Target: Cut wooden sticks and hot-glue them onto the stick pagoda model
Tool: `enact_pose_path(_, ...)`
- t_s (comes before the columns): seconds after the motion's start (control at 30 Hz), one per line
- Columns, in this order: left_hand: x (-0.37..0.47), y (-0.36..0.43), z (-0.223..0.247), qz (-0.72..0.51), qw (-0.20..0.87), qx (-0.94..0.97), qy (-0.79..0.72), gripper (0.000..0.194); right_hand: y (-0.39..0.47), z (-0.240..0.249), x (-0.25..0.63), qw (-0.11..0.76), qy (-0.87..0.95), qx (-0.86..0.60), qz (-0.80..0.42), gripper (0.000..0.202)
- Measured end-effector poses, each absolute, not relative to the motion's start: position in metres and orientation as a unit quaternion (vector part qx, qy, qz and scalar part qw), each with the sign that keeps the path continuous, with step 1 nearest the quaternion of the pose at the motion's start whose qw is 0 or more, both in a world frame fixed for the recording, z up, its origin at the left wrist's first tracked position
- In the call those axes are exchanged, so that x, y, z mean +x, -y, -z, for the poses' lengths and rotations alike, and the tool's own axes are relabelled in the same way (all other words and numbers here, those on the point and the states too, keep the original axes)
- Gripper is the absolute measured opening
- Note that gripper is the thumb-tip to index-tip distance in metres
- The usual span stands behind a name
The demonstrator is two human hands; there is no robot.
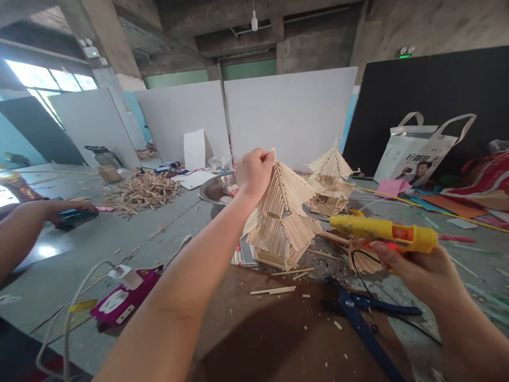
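Lower L: purple pwr strip (113, 305) w/ white plug (128, 277). Ctr: L grip (254, 171) pinching peak of upright stick pagoda (288, 196); 2nd pagoda (331, 165) behind, to R. Lower R of ctr: blue cutters (360, 321). Mid R: yellow glue gun (368, 228), nozzle pointing L, R grip (417, 268) wrapped round it.

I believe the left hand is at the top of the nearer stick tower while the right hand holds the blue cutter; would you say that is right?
Not quite: the head view shows the right hand holding a yellow glue gun, while the blue cutter lies partly on the brown sheet. The left hand is indeed at the top of the nearer tower.
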State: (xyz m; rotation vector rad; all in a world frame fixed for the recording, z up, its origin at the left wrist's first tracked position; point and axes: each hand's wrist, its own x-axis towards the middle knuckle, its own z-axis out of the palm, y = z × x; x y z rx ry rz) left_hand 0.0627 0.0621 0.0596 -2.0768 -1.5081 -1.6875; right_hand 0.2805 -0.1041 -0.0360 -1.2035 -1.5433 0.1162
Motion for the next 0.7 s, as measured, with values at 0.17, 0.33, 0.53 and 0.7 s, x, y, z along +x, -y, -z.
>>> enact_pose_path(0.17, 0.0647, -0.0656, -0.0581, 0.538, 0.071, -0.674, 0.501, 0.026, 0.1041, 0.0387, 0.2820, 0.545, 0.653, -0.521, -0.069, 0.014)
enact_pose_path(0.33, 0.0666, -0.0653, -0.0590, 0.530, 0.085, -0.676, 0.505, 0.025, 0.1034, 0.0398, 0.2816, 0.548, 0.651, -0.519, -0.082, 0.015)
enact_pose_path(0.53, 0.0691, -0.0651, -0.0601, 0.519, 0.061, -0.674, 0.522, 0.022, 0.1044, 0.0368, 0.2792, 0.542, 0.642, -0.534, -0.094, 0.019)
enact_pose_path(0.7, 0.0707, -0.0663, -0.0602, 0.517, 0.069, -0.671, 0.527, 0.022, 0.1053, 0.0375, 0.2787, 0.540, 0.642, -0.536, -0.093, 0.017)
